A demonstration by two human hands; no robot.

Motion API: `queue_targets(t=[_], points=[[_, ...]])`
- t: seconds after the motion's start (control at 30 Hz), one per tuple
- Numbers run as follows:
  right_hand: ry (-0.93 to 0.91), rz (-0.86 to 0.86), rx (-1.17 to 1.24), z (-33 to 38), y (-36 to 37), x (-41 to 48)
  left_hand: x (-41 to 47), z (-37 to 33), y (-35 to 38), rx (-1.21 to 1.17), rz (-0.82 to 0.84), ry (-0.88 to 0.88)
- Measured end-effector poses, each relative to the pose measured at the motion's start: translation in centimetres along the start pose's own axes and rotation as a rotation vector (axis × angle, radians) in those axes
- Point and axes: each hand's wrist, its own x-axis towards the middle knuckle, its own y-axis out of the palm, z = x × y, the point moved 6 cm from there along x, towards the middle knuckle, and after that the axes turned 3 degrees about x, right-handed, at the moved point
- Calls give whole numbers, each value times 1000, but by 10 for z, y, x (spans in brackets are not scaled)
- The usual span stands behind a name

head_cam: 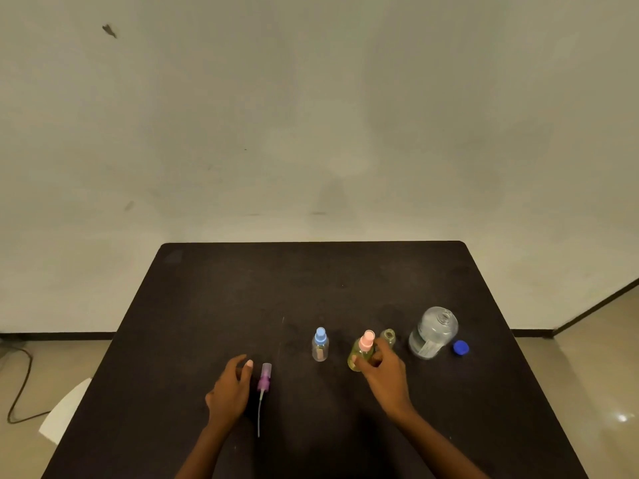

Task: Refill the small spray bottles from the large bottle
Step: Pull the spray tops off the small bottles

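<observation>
On the black table a purple spray head lies flat, its thin tube pointing toward me. My left hand hovers just left of it, fingers loosely curled, holding nothing. My right hand grips a small bottle with a pink spray top and yellowish contents. Behind that hand stands a small open bottle with no top. A small bottle with a blue spray top stands upright between my hands. The large clear bottle stands uncapped at the right, its blue cap beside it.
The table's far half is bare dark surface. A pale wall rises behind it. A cable and a white sheet lie on the floor at the left.
</observation>
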Motion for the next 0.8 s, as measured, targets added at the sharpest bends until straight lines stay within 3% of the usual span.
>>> queue_targets(t=[0.1,0.2,0.3,0.47,0.8], points=[[-96,-7,-56,19,-13,-13,-18,-27,-13,-177,-153,110],[-164,12,-37,40,-21,-23,-46,-70,-16,-391,-158,196],[-172,74,54,59,-27,-30,-70,-114,-4,-534,16,276],[-182,213,159,78,-35,-40,-113,-175,12,-577,344,415],[-218,391,301,105,-64,-62,-141,-211,15,-633,586,492]])
